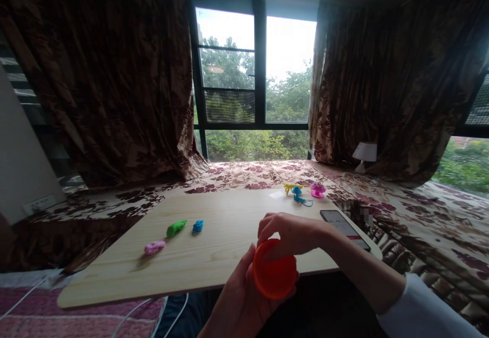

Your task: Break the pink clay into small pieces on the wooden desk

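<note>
An orange-red round cup (275,279), open toward me, is held just over the near edge of the table. My left hand (241,293) wraps around its left side and underside, closed on it. From the right, my right hand (290,232) reaches over the top with bent fingers at the far rim, and its thumb dips inside the opening. Whether anything small lies between those fingers is hidden. To the left on the tabletop are a green toy (176,228), a small blue toy (197,226) and a pink toy (154,247).
Toward the back of the light wooden table (214,261) stand a yellow toy (288,188), a blue mushroom-shaped toy (297,192) and a pink toy (318,190). A phone (344,228) lies at the right edge. White cables (132,312) hang by the near left side.
</note>
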The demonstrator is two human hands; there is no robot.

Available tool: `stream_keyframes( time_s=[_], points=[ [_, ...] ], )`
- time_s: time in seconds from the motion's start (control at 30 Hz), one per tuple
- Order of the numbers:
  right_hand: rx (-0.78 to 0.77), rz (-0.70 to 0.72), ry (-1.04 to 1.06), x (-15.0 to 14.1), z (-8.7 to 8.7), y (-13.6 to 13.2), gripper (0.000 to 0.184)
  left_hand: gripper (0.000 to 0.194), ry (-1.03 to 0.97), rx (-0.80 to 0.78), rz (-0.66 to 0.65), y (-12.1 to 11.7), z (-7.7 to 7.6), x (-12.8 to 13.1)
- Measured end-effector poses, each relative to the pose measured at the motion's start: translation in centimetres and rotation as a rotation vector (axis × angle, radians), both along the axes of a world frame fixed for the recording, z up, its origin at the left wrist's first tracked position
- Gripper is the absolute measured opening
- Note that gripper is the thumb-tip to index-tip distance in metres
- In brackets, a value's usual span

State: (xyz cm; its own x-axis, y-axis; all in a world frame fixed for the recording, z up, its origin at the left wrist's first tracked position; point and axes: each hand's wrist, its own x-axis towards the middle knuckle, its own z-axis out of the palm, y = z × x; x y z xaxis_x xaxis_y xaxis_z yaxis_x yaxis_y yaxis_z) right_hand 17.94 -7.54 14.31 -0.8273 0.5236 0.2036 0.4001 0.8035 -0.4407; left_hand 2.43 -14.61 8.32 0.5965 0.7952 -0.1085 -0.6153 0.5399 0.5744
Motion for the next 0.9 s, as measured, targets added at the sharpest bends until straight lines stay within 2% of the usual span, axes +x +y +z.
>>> stream_keyframes(
  time_s=[0.2, 0.37, 0.5, 0.67, 0.83, 0.9],
  points=[
    [-0.034, 0.046, -0.035, -0.48, 0.06, 0.40, 0.017, 0.055, 0.045, -0.018, 0.025, -0.35, 0.22, 0.29],
    [-0.085, 0.010, -0.063, -0.12, 0.03, 0.70, 0.026, 0.055, 0.037, -0.037, 0.038, -0.27, 0.28, 0.08],
    [-0.031, -0.013, -0.090, 0.25, 0.43, 0.63, 0.023, 0.055, 0.018, -0.049, 0.006, -0.13, 0.26, -0.08],
    [0.011, 0.049, -0.107, -0.10, 0.24, 0.80, 0.019, 0.054, 0.022, -0.050, 0.008, -0.14, 0.05, -0.06],
    [0.005, 0.044, -0.134, -0.23, 0.45, 0.82, 0.028, 0.051, 0.047, -0.028, 0.049, -0.30, -0.02, 0.16],
    [0.030, 0.061, -0.135, -0.31, 0.75, 0.70, 0.026, 0.051, 0.057, -0.017, 0.027, -0.26, -0.03, 0.27]
  ],
)
